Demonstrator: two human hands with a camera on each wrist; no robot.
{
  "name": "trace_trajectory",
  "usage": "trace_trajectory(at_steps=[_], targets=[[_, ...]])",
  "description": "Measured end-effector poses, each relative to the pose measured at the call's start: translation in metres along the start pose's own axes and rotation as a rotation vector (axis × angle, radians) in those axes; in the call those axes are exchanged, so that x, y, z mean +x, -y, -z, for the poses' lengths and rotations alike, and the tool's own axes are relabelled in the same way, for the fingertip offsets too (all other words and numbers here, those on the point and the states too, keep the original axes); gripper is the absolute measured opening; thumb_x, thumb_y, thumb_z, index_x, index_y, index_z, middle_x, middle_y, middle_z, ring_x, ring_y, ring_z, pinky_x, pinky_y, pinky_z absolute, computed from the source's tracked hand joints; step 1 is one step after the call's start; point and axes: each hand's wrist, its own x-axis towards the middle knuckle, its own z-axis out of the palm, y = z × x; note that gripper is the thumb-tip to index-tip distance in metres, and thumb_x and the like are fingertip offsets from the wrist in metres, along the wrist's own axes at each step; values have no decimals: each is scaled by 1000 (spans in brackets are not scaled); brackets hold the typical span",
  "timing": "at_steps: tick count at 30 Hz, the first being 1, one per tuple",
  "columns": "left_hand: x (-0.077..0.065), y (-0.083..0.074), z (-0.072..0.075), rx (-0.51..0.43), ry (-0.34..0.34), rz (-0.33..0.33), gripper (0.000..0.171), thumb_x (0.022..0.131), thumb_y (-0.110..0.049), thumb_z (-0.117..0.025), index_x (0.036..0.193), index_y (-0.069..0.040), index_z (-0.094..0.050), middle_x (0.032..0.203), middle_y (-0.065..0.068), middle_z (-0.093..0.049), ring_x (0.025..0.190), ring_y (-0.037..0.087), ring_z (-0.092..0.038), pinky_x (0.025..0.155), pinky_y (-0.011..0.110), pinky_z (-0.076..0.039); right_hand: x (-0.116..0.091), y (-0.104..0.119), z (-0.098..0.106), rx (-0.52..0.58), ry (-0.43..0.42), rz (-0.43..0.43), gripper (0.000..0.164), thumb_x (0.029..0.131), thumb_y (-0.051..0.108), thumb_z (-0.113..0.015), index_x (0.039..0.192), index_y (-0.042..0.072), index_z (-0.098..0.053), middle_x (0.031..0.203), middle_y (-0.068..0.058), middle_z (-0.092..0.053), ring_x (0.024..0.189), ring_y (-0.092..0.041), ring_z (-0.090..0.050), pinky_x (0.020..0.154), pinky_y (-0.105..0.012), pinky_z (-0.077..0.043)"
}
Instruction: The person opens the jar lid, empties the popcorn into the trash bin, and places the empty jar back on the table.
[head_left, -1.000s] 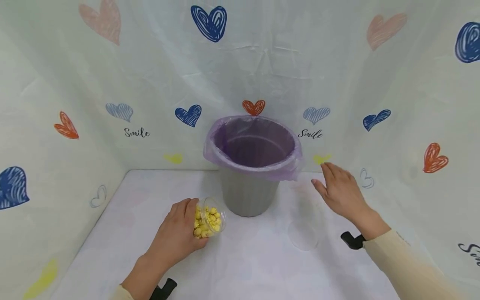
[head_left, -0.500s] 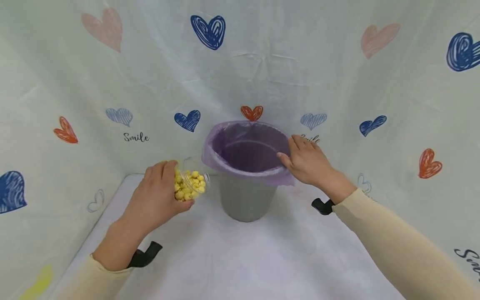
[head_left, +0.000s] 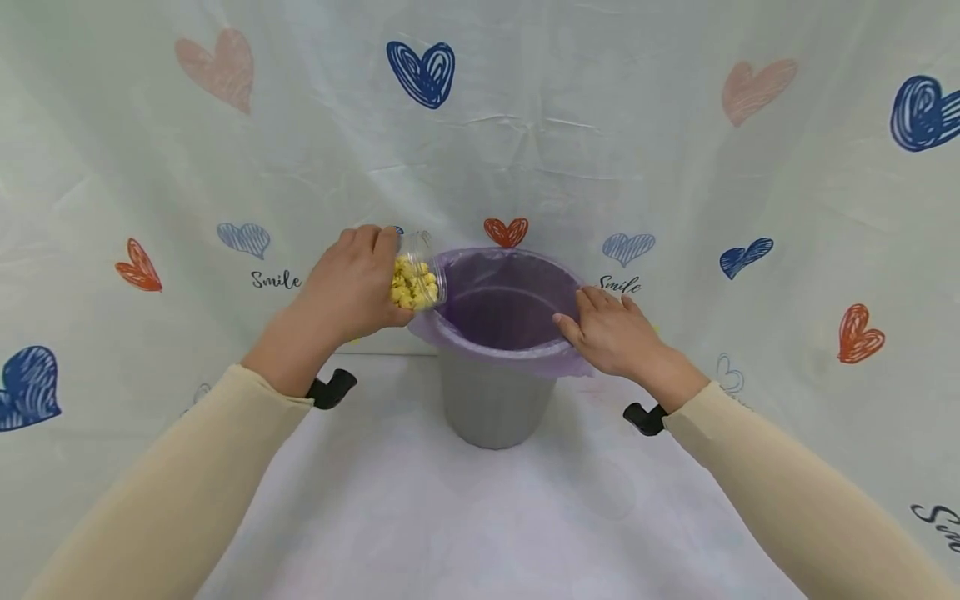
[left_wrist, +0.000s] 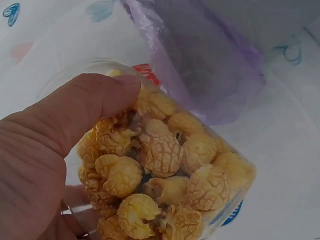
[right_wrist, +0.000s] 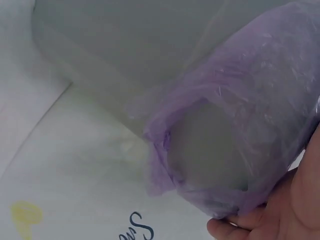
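My left hand [head_left: 348, 287] grips a clear plastic jar [head_left: 420, 243] of yellow popcorn [head_left: 414, 285] from its left side. The jar lies tilted, its mouth towards the trash can and at the can's left rim. Up close in the left wrist view, my thumb presses the jar's wall over the popcorn [left_wrist: 162, 150]. The grey trash can [head_left: 495, 408] stands upright with a purple bag [head_left: 510, 354] folded over its rim. At the right rim, my right hand [head_left: 618, 337] holds the can's edge through the bag, thumb on the inner side. Fingers [right_wrist: 245, 225] touch the bag's overhang [right_wrist: 210, 192] in the right wrist view.
A faint clear round lid [head_left: 611, 492] lies flat on the white table [head_left: 465, 533], front right of the can. Behind the can hangs a pale curtain [head_left: 600, 150] printed with hearts. Black wrist mounts [head_left: 332, 389] sit under both wrists.
My left hand has lifted the popcorn jar up from low over the table to the can's left rim. My right hand has moved left from the air onto the right rim.
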Motion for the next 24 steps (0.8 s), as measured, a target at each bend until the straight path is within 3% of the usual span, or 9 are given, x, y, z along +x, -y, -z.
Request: trace_trajectory(at_steps=[5,17,24], targets=[[21,-7,5,20,120,17,106,72,-46,-81,144,9,-28,139,29,-41,126,44,-40,107,52,-39,-4,-5,0,34,13,7,82,100,62,-22,152,-2,-27,160,-20,-23,148,-39,-21,116,-65,-14],[50,-18,1,106,197,-47,101,74,-45,-78,144,7,-27,139,26,-41,128,43,-39,109,53,-36,-8,-11,-4,69,33,22,87,98,66,-16,154,-1,-21,162,-18,-17,150,-37,-15,117,-64,-10],[55,-26,-5,195,229,-77,93,76,-37,-76,145,3,-29,137,21,-42,128,40,-38,110,55,-33,-7,-11,-5,95,18,22,85,99,64,-18,153,-1,-22,161,-18,-19,149,-36,-18,117,-64,-12]])
